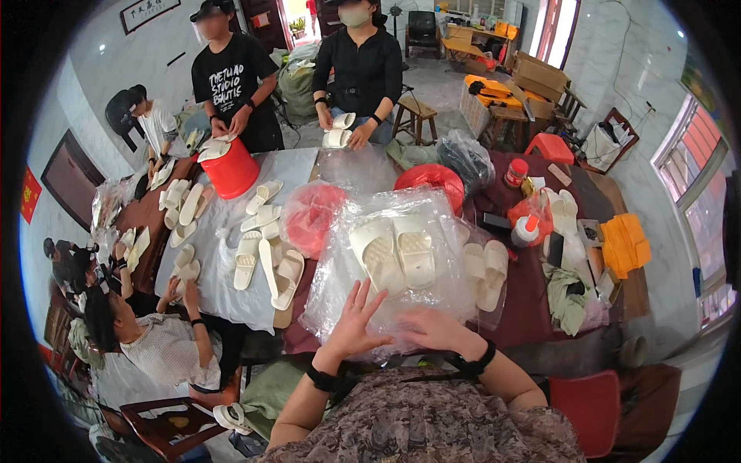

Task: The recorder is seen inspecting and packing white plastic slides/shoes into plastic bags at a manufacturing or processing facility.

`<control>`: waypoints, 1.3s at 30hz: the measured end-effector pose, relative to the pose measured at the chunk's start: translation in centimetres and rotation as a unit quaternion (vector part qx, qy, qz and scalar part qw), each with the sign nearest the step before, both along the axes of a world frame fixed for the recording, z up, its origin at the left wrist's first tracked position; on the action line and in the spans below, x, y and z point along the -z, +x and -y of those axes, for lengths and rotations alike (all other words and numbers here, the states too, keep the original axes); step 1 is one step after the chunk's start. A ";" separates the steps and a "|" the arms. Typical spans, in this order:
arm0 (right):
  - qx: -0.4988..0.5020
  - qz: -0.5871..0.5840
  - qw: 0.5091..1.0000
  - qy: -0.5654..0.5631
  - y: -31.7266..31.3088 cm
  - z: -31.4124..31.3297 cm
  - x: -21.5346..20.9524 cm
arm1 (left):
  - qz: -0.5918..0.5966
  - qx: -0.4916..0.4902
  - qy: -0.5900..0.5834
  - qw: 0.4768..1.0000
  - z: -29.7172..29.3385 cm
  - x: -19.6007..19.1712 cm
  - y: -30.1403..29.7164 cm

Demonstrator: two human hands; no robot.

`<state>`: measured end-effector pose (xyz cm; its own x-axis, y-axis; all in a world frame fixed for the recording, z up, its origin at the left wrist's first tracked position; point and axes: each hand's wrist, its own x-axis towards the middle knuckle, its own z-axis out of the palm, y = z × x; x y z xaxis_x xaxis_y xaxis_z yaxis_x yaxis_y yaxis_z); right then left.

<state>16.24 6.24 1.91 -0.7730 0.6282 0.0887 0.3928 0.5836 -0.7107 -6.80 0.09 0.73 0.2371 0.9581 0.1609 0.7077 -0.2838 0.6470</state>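
In front of me lies a pair of cream slippers [396, 253], side by side with the toes away from me. They are on or inside clear plastic bags [328, 278] in a stack; I cannot tell which. My left hand [355, 320] is spread over the near left edge of the plastic, fingers pointing away and holding nothing. Across the near edge reaches my right hand [440, 330], its fingers stretched toward the left and partly blurred over the film. Another pair of cream slippers [486, 274] in plastic sits just right of the stack.
Loose cream slippers [287, 278] lie left of the stack, near a red plastic-covered bundle [310, 216]. At the right stand a white bottle [525, 230] and yellow cloth [624, 243]. Co-workers [355, 77] handle slippers across the table and at left, one beside a red bucket [229, 171].
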 end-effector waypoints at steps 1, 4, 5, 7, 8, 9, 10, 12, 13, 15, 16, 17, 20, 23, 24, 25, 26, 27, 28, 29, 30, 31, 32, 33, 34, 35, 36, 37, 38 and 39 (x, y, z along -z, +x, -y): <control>-0.065 -0.013 0.991 -0.117 0.7 0.3 -1.9 | 0.003 0.002 -0.001 1.000 0.0 1.0 -0.1; 0.064 -0.173 0.979 -0.087 1.8 0.9 -5.5 | -0.060 0.034 0.006 0.998 0.2 3.7 -0.7; 0.148 -0.193 0.969 -0.041 1.8 0.6 -5.4 | -0.075 0.033 0.008 0.997 0.5 3.9 -0.9; 0.220 -0.199 0.952 0.076 1.1 -1.0 -5.5 | -0.092 0.024 0.007 0.995 1.0 4.3 -1.3; 0.285 -0.205 0.917 0.192 0.2 -1.9 -5.2 | -0.095 0.029 0.011 0.995 1.0 4.6 -1.5; 0.272 -0.210 0.920 0.189 -0.2 -2.6 -4.6 | -0.097 0.033 0.016 0.995 0.9 4.7 -1.6; 0.273 -0.172 0.921 0.217 -0.4 -3.3 -3.8 | -0.100 0.017 0.016 0.995 0.7 4.8 -1.7; 0.264 -0.139 0.923 0.245 -0.9 -4.5 -1.2 | -0.087 0.052 0.004 0.995 -0.2 5.1 -1.2; 0.248 -0.090 0.934 0.242 -1.2 -4.6 0.5 | -0.093 0.054 0.013 0.994 -0.4 5.1 -1.3; 0.239 0.027 0.947 0.212 -2.2 -3.9 3.7 | -0.080 0.045 0.003 0.996 -0.1 5.0 -1.8; 0.233 0.023 0.948 0.214 -2.2 -3.6 4.7 | -0.065 0.049 -0.005 0.997 0.0 4.8 -2.1; 0.211 0.068 0.956 0.194 -2.3 -3.5 5.4 | -0.044 0.038 0.024 0.998 0.5 4.2 -2.4; 0.185 0.139 0.959 0.164 -2.7 -3.3 6.7 | 0.112 0.006 0.038 0.993 0.5 4.0 -4.4; 0.203 0.135 0.954 0.172 -2.6 -3.4 7.8 | 0.193 -0.182 0.111 0.958 0.5 5.7 -6.8; 0.205 0.145 0.955 0.160 -2.7 -3.2 7.7 | 0.235 -0.298 0.119 0.918 0.4 6.5 -8.1; 0.208 0.156 0.954 0.149 -2.7 -3.1 7.5 | 0.247 -0.356 0.104 0.895 -0.1 7.3 -9.5; 0.215 0.154 0.952 0.155 -2.4 -3.0 7.4 | 0.260 -0.407 0.086 0.871 -0.8 8.2 -11.0; 0.208 0.154 0.953 0.155 -2.6 -2.9 7.4 | 0.151 -0.430 0.140 0.879 -1.0 10.4 -13.5; 0.202 0.155 0.955 0.154 -2.9 -2.9 7.3 | 0.092 -0.479 0.096 0.868 -0.7 13.3 -15.9; 0.204 0.157 0.956 0.141 -3.0 -3.1 7.2 | 0.060 -0.504 0.062 0.859 -0.7 15.4 -17.7; 0.210 0.155 0.954 0.145 -3.0 -3.2 7.2 | 0.028 -0.527 0.028 0.849 -0.7 17.1 -19.2; 0.210 0.160 0.954 0.144 -3.0 -3.3 7.3 | 0.031 -0.521 0.032 0.852 -0.8 18.5 -20.8; 0.208 0.164 0.954 0.143 -3.0 -3.3 7.3 | 0.020 -0.527 -0.054 0.848 -0.8 19.7 -22.5; 0.213 0.164 0.952 0.147 -2.9 -3.4 7.5 | 0.009 -0.529 -0.139 0.837 -0.9 20.7 -23.9; 0.209 0.158 0.953 0.150 -2.7 -3.4 7.6 | 0.012 -0.524 -0.137 0.840 -1.1 21.8 -24.9; 0.206 0.153 0.954 0.154 -2.7 -3.3 7.6 | 0.000 -0.531 -0.166 0.831 -1.3 22.9 -25.7; 0.210 0.157 0.952 0.156 -2.8 -3.3 7.3 | -0.010 -0.538 -0.197 0.820 -1.7 23.3 -26.3; 0.211 0.159 0.953 0.151 -2.9 -3.3 7.0 | -0.003 -0.539 -0.235 0.809 -2.1 23.8 -27.1; 0.213 0.165 0.952 0.145 -2.9 -3.2 6.7 | 0.002 -0.532 -0.237 0.813 -2.7 24.4 -27.7; 0.218 0.172 0.949 0.147 -2.9 -3.2 6.7 | -0.006 -0.536 -0.257 0.804 -3.2 25.1 -28.2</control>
